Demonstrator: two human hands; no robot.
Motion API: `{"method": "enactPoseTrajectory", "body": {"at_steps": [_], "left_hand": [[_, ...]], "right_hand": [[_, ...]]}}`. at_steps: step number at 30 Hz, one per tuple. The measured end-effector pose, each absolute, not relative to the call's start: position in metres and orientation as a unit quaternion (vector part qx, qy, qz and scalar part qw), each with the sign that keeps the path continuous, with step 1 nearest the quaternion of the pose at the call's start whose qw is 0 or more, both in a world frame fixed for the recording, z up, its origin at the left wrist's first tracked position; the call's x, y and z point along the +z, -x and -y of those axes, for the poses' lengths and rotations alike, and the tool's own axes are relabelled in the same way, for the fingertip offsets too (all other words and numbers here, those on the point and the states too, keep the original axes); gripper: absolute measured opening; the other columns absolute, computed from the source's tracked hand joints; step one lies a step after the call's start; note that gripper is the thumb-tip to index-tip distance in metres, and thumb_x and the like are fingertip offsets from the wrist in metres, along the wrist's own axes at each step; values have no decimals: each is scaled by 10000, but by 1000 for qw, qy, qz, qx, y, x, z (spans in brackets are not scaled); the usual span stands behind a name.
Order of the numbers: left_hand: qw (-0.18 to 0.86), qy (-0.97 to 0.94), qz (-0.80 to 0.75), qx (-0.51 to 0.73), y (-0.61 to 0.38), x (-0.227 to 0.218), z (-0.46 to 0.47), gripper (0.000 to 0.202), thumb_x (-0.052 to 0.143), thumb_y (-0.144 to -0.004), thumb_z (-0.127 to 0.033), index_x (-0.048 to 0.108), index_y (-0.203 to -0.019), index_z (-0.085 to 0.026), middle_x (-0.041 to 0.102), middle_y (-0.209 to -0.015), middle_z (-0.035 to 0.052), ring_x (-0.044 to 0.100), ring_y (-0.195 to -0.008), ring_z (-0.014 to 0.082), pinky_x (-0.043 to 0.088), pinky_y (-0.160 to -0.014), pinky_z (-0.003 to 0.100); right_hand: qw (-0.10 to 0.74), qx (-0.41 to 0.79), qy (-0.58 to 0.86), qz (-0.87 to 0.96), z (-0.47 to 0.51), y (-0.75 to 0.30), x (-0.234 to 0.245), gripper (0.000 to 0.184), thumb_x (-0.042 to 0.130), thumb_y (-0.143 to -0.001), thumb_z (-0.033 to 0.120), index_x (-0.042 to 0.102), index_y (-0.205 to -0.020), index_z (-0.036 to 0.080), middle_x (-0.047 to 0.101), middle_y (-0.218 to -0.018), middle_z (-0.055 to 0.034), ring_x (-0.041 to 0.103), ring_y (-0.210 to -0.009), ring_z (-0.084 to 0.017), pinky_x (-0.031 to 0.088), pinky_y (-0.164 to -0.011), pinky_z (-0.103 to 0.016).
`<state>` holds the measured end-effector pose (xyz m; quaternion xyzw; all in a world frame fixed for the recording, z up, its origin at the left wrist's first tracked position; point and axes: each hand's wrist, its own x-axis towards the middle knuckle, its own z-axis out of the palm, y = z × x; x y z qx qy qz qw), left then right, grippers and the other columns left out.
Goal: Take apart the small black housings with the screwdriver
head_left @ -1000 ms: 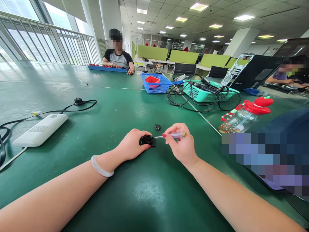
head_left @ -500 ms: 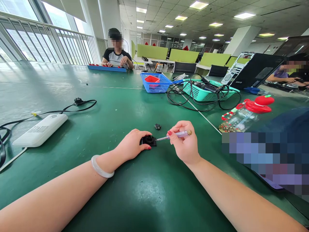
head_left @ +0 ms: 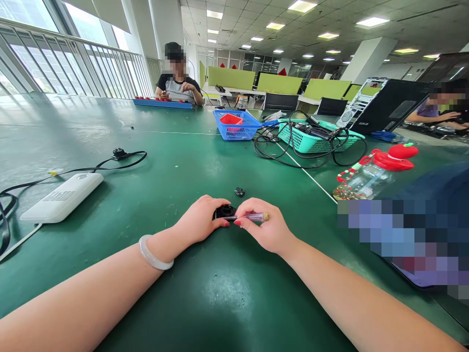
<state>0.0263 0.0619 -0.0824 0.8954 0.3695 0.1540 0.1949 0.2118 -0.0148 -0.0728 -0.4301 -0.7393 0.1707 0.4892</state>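
Observation:
My left hand [head_left: 200, 218] grips a small black square part [head_left: 224, 211] from its left side, thumb in front and fingers behind, on the green tabletop [head_left: 190, 293]. A round opening shows in the part's top. Between the thumb and fingers of my right hand [head_left: 267, 225] is a screwdriver [head_left: 253, 217] with a clear purplish handle, lying nearly level. Its shaft points left and reaches the front edge of the black part; the tip is hard to make out. Just behind the hands lies a small dark cluster of pieces [head_left: 239, 192], touched by neither hand.
At left are a white power strip [head_left: 62, 198] and a black plug [head_left: 119, 154]. Farther back stand a blue basket [head_left: 238, 132] and a teal basket [head_left: 311, 144] with tangled cables. A red-lidded bottle [head_left: 370, 176] stands right. A person [head_left: 178, 78] sits across the table.
My right hand has moved left and slightly toward me with the screwdriver, up against the black part's right side. My left hand keeps its hold in place.

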Motion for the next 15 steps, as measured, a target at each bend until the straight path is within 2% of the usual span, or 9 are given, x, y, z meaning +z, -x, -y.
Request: {"method": "enactPoseTrajectory", "body": {"at_steps": [3,9,15], "left_hand": [[195,-896,-367,159,-26,-83,-62,428,625,-809,-416,597,-1200,-245,694,-1089,59,578,-1038,256,468,-947,403],[192,-892,-379,156,-27,-83,-62,461,661,-783,-397,595,-1216,-253,691,-1094,54,577,-1037,259,472,-946,399],[188,-895,-371,161,-26,-81,-60,431,601,-826,-401,589,-1223,-233,676,-1155,59,581,-1064,254,458,-982,415]], "right_hand": [[482,151,427,750,15,-211,-72,104,649,-824,255,612,-735,217,658,-738,3,614,-685,-140,504,-644,-276],[591,176,461,638,13,-218,-76,173,609,-864,350,600,-771,206,626,-708,-2,600,-590,-127,497,-591,-273],[560,197,494,636,8,-219,-72,213,627,-849,378,597,-737,200,608,-620,10,596,-573,-133,471,-572,-264]]}}
